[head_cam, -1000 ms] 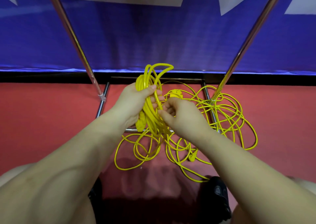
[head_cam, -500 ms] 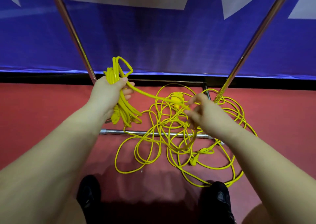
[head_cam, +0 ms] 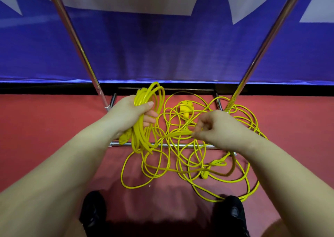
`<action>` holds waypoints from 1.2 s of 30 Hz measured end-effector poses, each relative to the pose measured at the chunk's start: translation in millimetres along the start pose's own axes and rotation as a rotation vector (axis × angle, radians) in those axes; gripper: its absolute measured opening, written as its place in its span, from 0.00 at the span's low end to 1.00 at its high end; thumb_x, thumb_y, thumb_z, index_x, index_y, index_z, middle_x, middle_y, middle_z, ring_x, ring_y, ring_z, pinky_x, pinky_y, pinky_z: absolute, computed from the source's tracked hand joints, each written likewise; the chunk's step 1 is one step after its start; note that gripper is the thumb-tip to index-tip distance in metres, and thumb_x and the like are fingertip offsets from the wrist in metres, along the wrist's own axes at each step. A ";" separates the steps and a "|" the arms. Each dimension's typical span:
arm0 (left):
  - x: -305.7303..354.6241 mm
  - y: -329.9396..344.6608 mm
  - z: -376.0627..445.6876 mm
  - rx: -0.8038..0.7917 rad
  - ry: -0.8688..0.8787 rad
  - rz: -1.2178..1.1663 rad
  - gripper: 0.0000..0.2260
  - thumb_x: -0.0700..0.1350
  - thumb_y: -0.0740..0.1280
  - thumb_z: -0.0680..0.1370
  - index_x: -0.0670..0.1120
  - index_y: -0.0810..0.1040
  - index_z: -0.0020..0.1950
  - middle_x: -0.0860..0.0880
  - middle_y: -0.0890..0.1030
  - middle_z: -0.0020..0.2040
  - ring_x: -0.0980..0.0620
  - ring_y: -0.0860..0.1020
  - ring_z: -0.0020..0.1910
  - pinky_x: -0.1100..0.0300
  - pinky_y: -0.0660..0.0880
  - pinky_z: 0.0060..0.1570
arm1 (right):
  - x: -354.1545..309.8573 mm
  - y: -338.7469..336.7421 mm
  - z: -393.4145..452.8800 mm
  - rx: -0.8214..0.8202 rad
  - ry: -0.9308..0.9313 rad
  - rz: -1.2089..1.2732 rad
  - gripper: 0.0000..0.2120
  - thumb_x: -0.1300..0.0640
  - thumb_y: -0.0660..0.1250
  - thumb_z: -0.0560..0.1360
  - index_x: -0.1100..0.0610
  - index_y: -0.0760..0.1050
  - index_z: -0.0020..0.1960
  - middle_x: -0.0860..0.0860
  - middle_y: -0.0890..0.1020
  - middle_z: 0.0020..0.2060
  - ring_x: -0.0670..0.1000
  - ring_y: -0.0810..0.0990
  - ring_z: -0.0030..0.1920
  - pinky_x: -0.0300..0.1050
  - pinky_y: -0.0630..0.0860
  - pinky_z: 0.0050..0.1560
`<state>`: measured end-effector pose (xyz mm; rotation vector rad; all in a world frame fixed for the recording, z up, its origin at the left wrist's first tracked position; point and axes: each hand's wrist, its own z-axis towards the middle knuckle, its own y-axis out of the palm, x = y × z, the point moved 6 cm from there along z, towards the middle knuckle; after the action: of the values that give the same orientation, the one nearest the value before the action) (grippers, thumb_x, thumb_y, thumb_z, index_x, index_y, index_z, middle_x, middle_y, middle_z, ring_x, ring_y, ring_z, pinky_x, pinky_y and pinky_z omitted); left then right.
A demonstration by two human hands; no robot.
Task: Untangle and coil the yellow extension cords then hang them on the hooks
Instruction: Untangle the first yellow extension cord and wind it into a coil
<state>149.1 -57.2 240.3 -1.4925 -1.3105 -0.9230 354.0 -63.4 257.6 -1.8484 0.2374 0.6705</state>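
My left hand (head_cam: 130,115) grips a bundle of coiled yellow cord loops (head_cam: 144,123), held upright above the floor. One strand runs from the bundle to my right hand (head_cam: 215,126), which pinches it between thumb and fingers. Below and around both hands a tangle of yellow extension cord (head_cam: 180,161) lies spread on the red floor. A yellow socket end (head_cam: 186,108) lies at the back of the tangle, and a yellow plug (head_cam: 205,174) lies near the front. No hooks are in view.
Two chrome rack poles (head_cam: 72,36) (head_cam: 267,38) rise left and right, joined by a low crossbar (head_cam: 162,145) on the floor under the cord. A blue banner wall (head_cam: 162,56) stands behind. My black shoes (head_cam: 94,213) (head_cam: 233,213) stand just in front of the tangle.
My left hand has shifted right and lower with the coiled bundle. My right hand has dropped lower with the strand pinched, and the hands are closer together than half a second ago.
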 end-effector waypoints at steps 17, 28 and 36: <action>12.3 52.2 -19.5 -0.228 -0.001 -0.220 0.07 0.42 0.61 0.79 0.43 0.73 0.42 0.51 0.78 0.26 0.56 0.76 0.23 0.63 0.76 0.26 | 5.0 -12.3 10.6 0.183 0.145 0.147 0.20 0.36 0.65 0.70 0.53 0.70 0.39 0.51 0.79 0.31 0.50 0.76 0.33 0.47 0.73 0.38; 1.9 63.3 -20.2 -0.358 0.008 -0.140 0.06 0.39 0.59 0.79 0.45 0.74 0.45 0.48 0.81 0.29 0.54 0.79 0.26 0.61 0.77 0.29 | -26.8 -6.7 6.0 0.072 -0.211 0.202 0.07 0.55 0.72 0.71 0.47 0.75 0.39 0.42 0.76 0.31 0.40 0.74 0.33 0.37 0.72 0.40; 7.7 41.4 -9.5 -0.179 0.115 -0.177 0.07 0.41 0.60 0.80 0.44 0.71 0.41 0.51 0.74 0.26 0.54 0.73 0.23 0.54 0.73 0.36 | 14.1 17.5 3.8 -0.261 0.166 -0.266 0.15 0.47 0.59 0.78 0.56 0.74 0.55 0.55 0.80 0.51 0.56 0.77 0.53 0.45 0.71 0.51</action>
<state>191.5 -64.5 243.9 -1.4506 -1.3189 -1.2506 356.1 -64.4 235.0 -2.1408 0.0093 0.3767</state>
